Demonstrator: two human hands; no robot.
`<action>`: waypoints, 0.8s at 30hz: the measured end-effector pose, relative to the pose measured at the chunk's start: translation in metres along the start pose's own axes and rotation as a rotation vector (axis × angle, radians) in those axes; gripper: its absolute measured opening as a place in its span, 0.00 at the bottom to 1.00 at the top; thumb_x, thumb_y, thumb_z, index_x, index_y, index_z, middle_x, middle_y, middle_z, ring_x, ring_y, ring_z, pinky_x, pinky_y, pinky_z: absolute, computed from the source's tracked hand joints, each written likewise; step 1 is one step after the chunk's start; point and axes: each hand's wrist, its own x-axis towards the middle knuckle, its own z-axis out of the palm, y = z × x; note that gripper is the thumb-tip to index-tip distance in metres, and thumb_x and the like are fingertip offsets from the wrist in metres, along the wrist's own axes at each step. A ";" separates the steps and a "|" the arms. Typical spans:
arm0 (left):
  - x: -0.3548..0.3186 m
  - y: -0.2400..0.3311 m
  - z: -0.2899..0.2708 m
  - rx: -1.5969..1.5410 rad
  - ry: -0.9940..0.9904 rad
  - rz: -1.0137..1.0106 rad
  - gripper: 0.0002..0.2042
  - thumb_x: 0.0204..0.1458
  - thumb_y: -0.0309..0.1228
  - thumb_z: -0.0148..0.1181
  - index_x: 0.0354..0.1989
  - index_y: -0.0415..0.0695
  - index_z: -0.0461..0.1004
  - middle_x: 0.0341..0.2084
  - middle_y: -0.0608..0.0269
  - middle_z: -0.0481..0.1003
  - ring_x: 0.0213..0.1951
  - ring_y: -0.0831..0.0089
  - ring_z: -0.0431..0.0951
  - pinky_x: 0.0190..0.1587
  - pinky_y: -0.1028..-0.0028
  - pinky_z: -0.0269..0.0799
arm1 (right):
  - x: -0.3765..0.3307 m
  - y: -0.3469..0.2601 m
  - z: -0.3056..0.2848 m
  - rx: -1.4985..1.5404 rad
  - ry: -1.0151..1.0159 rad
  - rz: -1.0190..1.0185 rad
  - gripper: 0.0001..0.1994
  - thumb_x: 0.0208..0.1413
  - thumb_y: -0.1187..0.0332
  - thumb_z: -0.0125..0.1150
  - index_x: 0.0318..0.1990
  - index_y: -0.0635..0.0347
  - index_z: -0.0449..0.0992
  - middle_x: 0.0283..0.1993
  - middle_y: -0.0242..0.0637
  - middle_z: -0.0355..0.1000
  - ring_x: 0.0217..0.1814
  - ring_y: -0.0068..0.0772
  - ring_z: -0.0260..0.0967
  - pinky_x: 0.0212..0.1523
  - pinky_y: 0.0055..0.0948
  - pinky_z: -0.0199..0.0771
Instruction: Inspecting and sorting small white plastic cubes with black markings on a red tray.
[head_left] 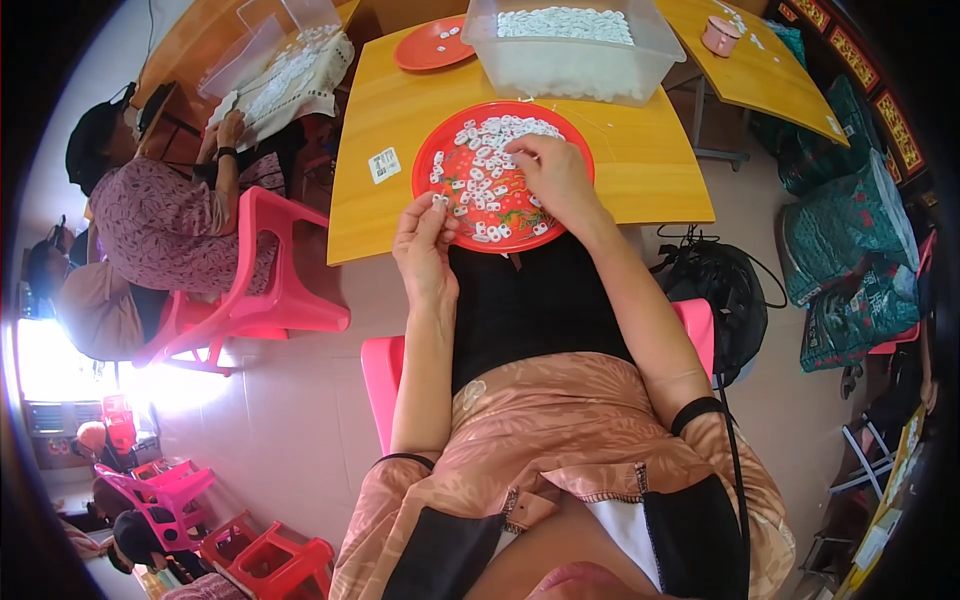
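Note:
A round red tray (428,150) with a printed pattern rests at the near edge of the yellow table, its front overhanging toward my lap. Many small white plastic pieces with holes (485,190) are scattered over it, heaped thicker at the far side. My left hand (425,235) is at the tray's near left rim, its thumb and fingers pinched on one small white plastic piece (439,200). Over the right half of the tray is my right hand (555,175), fingers curled and tips together among the pieces. What its fingertips hold, if anything, is too small to make out.
A clear plastic bin (570,75) full of white pieces stands behind the tray. Left of it lies an orange-red plate (430,45); a white printed label (384,165) is nearer. Another person (170,215) works at left. Green bags (850,250) and a black backpack (712,290) are at right.

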 end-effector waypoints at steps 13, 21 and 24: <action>0.004 0.014 -0.003 0.022 0.004 0.000 0.09 0.62 0.24 0.65 0.50 0.39 0.78 0.30 0.66 0.81 0.29 0.82 0.78 0.34 0.83 0.72 | 0.019 -0.021 0.072 -0.358 -0.222 -0.020 0.10 0.58 0.68 0.67 0.38 0.68 0.82 0.39 0.54 0.78 0.47 0.60 0.78 0.48 0.54 0.78; -0.010 0.034 0.008 -0.019 -0.019 0.022 0.09 0.62 0.23 0.65 0.49 0.38 0.77 0.30 0.65 0.81 0.31 0.82 0.79 0.36 0.83 0.73 | 0.003 -0.064 0.020 0.551 -0.267 0.330 0.12 0.66 0.66 0.66 0.47 0.68 0.84 0.27 0.28 0.75 0.28 0.14 0.67 0.30 0.17 0.66; -0.021 0.041 0.014 -0.011 -0.060 0.077 0.09 0.62 0.22 0.64 0.50 0.37 0.77 0.32 0.64 0.81 0.32 0.81 0.80 0.38 0.83 0.73 | -0.006 -0.094 -0.007 1.010 -0.285 0.542 0.10 0.67 0.67 0.66 0.45 0.68 0.84 0.31 0.27 0.77 0.29 0.14 0.69 0.32 0.16 0.70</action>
